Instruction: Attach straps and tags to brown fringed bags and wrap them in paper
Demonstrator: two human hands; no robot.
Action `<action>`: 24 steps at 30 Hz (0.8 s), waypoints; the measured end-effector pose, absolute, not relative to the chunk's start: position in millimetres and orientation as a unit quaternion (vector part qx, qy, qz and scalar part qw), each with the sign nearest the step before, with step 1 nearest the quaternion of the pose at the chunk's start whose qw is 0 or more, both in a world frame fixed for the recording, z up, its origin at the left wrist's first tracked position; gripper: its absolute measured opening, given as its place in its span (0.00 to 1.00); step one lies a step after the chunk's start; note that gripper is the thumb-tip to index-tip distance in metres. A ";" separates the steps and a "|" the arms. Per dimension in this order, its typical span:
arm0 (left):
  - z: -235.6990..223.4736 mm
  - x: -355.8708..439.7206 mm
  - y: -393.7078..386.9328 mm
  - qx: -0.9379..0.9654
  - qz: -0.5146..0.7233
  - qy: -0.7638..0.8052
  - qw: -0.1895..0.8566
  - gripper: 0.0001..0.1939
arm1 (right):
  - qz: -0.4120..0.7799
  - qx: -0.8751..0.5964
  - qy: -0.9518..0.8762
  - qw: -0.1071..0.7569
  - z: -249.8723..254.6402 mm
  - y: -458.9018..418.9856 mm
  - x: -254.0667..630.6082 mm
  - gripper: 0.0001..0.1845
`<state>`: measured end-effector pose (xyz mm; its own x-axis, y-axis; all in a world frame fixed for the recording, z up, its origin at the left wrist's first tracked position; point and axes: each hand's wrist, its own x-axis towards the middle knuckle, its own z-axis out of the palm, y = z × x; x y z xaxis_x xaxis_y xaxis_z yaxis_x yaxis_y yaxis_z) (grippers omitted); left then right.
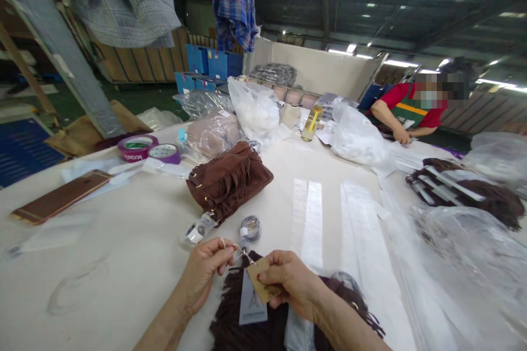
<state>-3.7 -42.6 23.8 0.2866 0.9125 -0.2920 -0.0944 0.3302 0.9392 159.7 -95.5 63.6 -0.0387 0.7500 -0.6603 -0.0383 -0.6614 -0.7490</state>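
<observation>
My left hand [208,266] pinches a thin white string [236,247] between thumb and fingertips. The string leads to a tan cardboard tag [263,281], which my right hand [294,285] grips by its edge. Behind it hangs a pale grey tag [251,304]. Below both hands lies a dark brown fringed bag [230,312], partly covered by my right arm. A small wrapped coil [249,228] sits just beyond the tags. Farther out stands a brown fringed handbag [228,181] with a plastic-wrapped piece [197,230] by its corner.
A phone [61,196] and purple tape rolls [138,148] lie at the left. White strips [313,225] stretch to the right of the bag. Plastic bags [358,137] and dark fringed bags [465,189] are on the right. A co-worker [405,107] stands across the table.
</observation>
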 end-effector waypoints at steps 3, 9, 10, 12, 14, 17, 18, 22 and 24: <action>22.9 -6.2 -50.6 0.441 0.372 0.457 0.677 0.13 | 0.677 -0.604 -0.194 0.374 51.3 -101.3 146.5 0.12; 31.7 -17.8 -67.4 0.456 0.333 0.472 0.677 0.14 | 0.625 -0.619 -0.119 0.460 42.2 -100.6 124.2 0.13; 33.6 -19.5 -70.6 0.457 0.330 0.475 0.676 0.14 | 0.619 -0.621 -0.113 0.468 41.9 -100.0 122.0 0.13; 36.7 -21.3 -77.9 0.455 0.333 0.484 0.669 0.13 | 0.606 -0.623 -0.103 0.484 40.8 -99.1 118.3 0.12; 38.3 -20.9 -86.4 0.443 0.338 0.503 0.661 0.14 | 0.595 -0.624 -0.097 0.498 39.1 -98.3 115.0 0.11; 38.3 -17.0 -99.8 0.413 0.346 0.523 0.660 0.16 | 0.583 -0.617 -0.092 0.521 35.6 -98.6 108.9 0.11; 38.1 -15.3 -103.8 0.407 0.349 0.521 0.664 0.18 | 0.577 -0.613 -0.090 0.532 34.5 -99.3 106.4 0.11; 37.2 -9.6 -112.3 0.409 0.341 0.519 0.669 0.22 | 0.575 -0.576 -0.085 0.576 32.4 -103.6 97.5 0.10; 36.6 -8.8 -111.6 0.405 0.333 0.541 0.658 0.22 | 0.600 -0.552 -0.089 0.572 34.0 -105.1 96.4 0.10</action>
<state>-8.8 -111.6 36.6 0.1942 0.8756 -0.4423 -0.0001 0.4509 0.8926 96.4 -105.1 34.0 0.2642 0.7855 -0.5597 -0.5881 -0.3288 -0.7390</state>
